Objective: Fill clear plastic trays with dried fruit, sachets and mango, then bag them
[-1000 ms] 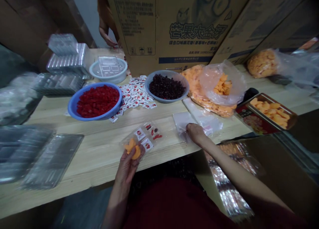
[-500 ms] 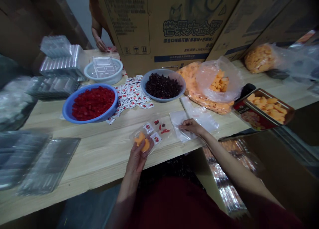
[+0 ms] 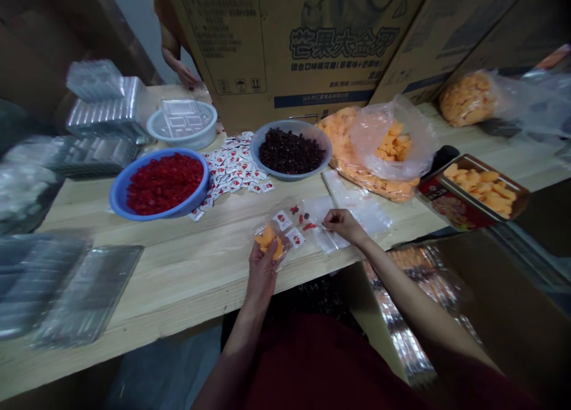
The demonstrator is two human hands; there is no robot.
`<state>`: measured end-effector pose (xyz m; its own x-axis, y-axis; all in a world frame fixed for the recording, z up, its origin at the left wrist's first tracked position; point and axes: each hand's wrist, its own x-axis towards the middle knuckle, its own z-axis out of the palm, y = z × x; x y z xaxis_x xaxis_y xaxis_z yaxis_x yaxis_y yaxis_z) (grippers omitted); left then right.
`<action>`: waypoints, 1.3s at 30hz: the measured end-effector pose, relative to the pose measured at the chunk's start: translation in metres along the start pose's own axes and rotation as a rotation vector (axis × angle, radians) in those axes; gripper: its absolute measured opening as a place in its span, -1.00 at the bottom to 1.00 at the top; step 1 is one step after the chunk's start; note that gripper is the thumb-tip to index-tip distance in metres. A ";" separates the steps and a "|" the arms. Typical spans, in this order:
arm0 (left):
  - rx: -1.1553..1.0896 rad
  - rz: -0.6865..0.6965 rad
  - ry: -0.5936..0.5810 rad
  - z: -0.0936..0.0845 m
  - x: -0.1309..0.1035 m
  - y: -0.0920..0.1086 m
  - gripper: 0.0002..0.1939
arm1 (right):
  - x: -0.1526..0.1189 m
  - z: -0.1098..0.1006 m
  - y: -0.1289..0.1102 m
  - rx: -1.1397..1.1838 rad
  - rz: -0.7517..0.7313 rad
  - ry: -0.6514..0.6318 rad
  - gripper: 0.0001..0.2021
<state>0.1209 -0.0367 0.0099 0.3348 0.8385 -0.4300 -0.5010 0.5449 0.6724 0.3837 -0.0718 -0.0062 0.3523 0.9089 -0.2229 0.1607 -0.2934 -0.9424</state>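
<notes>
A clear plastic tray is gripped at its near left end by my left hand. Orange pieces lie in that end, beside two small printed packets; a few red and dark bits are at the far right end. My right hand has its fingers pinched together over a clear plastic bag, close to the tray's right end. Whether the bag's edge is between those fingertips is hard to see. More flat clear bags lie to the right of that hand.
Along the back are a blue basin of red pieces, loose packets, a bowl of dark pieces and a bag of orange pieces. A tin stands right. Clear trays are stacked left. Another person's hand shows behind.
My left hand has moved right with the tray, bringing its far end close to my right hand. My right hand stays pinched over the bag, shifted only slightly.
</notes>
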 end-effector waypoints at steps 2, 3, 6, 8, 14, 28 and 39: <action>0.010 0.042 0.015 0.004 -0.001 -0.006 -0.55 | -0.002 -0.002 -0.002 -0.010 -0.014 0.023 -0.79; 0.010 0.060 0.027 0.004 -0.002 -0.009 -0.55 | -0.003 -0.003 -0.003 -0.014 -0.020 0.035 -0.79; -0.002 0.066 0.054 -0.001 -0.004 -0.011 -0.55 | -0.005 0.000 0.000 -0.026 -0.032 0.068 -0.82; -0.030 0.043 0.055 -0.004 -0.006 -0.008 -0.57 | -0.006 0.007 0.005 -0.040 -0.034 0.085 -0.84; -0.134 -0.028 -0.018 0.000 -0.005 0.002 -0.54 | -0.003 0.021 0.017 -0.109 -0.012 0.099 -0.93; 0.023 -0.016 0.005 -0.009 0.006 -0.019 -0.54 | -0.008 0.004 0.017 -0.001 0.002 0.035 -0.72; 0.279 0.066 0.060 -0.011 -0.011 -0.038 -0.56 | 0.000 0.026 0.015 -0.233 -0.116 0.248 -0.95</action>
<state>0.1275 -0.0667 -0.0181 0.2570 0.8755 -0.4092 -0.2780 0.4725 0.8363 0.3619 -0.0684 -0.0264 0.5280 0.8489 -0.0236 0.4084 -0.2782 -0.8694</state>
